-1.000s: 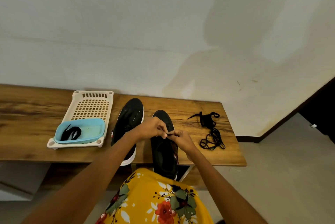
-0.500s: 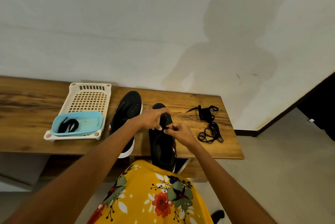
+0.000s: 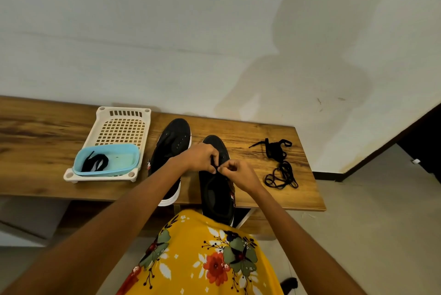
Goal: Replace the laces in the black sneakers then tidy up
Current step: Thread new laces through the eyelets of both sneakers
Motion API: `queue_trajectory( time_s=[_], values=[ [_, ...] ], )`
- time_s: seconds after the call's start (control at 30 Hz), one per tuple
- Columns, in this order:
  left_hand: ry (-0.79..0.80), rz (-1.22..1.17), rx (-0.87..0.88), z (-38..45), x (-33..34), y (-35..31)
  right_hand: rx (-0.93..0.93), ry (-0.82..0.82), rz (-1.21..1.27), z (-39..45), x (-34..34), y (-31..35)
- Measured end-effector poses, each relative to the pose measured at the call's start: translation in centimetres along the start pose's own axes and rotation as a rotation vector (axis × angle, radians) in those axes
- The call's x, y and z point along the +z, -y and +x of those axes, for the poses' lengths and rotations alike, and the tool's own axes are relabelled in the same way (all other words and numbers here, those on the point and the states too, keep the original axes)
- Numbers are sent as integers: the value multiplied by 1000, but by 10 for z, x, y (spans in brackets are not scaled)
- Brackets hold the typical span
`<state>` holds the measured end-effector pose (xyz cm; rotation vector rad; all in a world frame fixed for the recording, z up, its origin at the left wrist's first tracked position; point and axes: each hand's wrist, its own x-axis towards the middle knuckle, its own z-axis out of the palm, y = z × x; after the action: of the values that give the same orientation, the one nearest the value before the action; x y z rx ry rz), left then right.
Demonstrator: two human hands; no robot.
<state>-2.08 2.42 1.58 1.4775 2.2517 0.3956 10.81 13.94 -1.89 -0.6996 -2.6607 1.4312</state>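
Note:
Two black sneakers lie toe-away on a wooden table (image 3: 43, 132). The left sneaker (image 3: 173, 142) shows bare eyelets. Over the lacing area of the right sneaker (image 3: 216, 196) my left hand (image 3: 199, 157) and my right hand (image 3: 235, 171) meet, fingertips together, each pinching a thin black lace end between them. The sneaker's heel overhangs the table's near edge. A loose heap of black laces (image 3: 280, 163) lies to the right of it. One more black lace (image 3: 95, 162) sits coiled in a light blue tub (image 3: 124, 161).
The tub stands in a cream perforated plastic tray (image 3: 120, 125) at the left of the sneakers. A white wall runs right behind the table. The table's right end drops to a grey floor (image 3: 381, 223). My yellow floral dress (image 3: 202, 259) fills the near middle.
The view shifted slightly between frames. My hands stay over the right sneaker, their fingertips working the lace end; the sneakers, tray and loose laces have not moved.

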Motion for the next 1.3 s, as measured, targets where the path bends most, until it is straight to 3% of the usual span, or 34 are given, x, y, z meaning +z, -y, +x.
queue_trajectory(
  time_s=[0.2, 0.33, 0.5, 0.6, 0.7, 0.83, 1.0, 1.07, 1.3],
  values=[
    [-65, 198, 2, -5, -1, 4, -81, 78, -170, -1, -5, 5],
    [-62, 181, 118, -4, 4, 5, -204, -30, -428, -3, 3, 9],
    [87, -258, 53, -5, -5, 5, -207, -115, -507, -8, 11, 8],
    [89, -495, -69, -1, -7, 9, -250, -154, -550, -9, 10, 6],
    [93, -429, -93, 8, -5, 14, -336, -195, -602, -7, 9, 5],
    [273, -296, -140, 21, -13, 10, -399, -228, -613, -6, 8, 1],
    [359, -326, -167, 22, -19, 10, -457, -260, -575, -5, 9, -8],
    [274, -396, -172, 18, -9, 12, -443, -265, -508, -5, 9, -10],
    [-296, -833, -300, -1, 27, 15, -448, -273, -420, -8, 12, -18]
  ],
)
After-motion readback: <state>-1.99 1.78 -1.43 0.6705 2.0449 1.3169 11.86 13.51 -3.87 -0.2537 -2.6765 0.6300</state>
